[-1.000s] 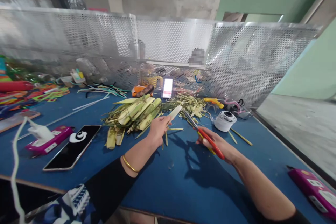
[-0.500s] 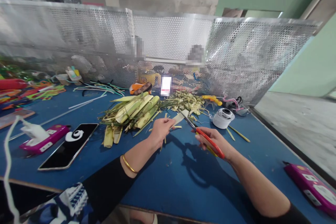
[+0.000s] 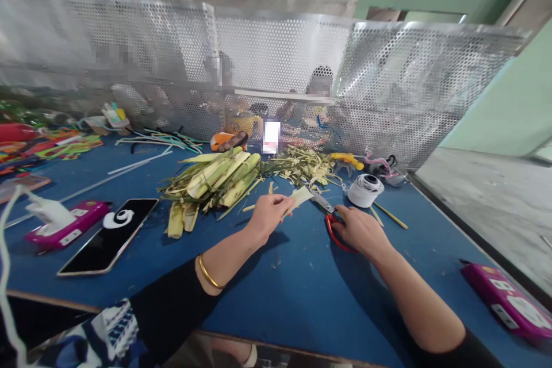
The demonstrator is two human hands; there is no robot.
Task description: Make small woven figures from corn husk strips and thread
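The scissors (image 3: 326, 206) have dropped toward the surface (image 3: 293, 293) beneath the right hand (image 3: 363, 233), its grip indeterminable, apparently suspending cutting; the left hand's (image 3: 268, 216) grip pinches a pale strip (image 3: 301, 198).

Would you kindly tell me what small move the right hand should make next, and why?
Probably ease the right hand off the scissors: they appear to lie flat on the blue table, while the left hand alone holds the pale strip.
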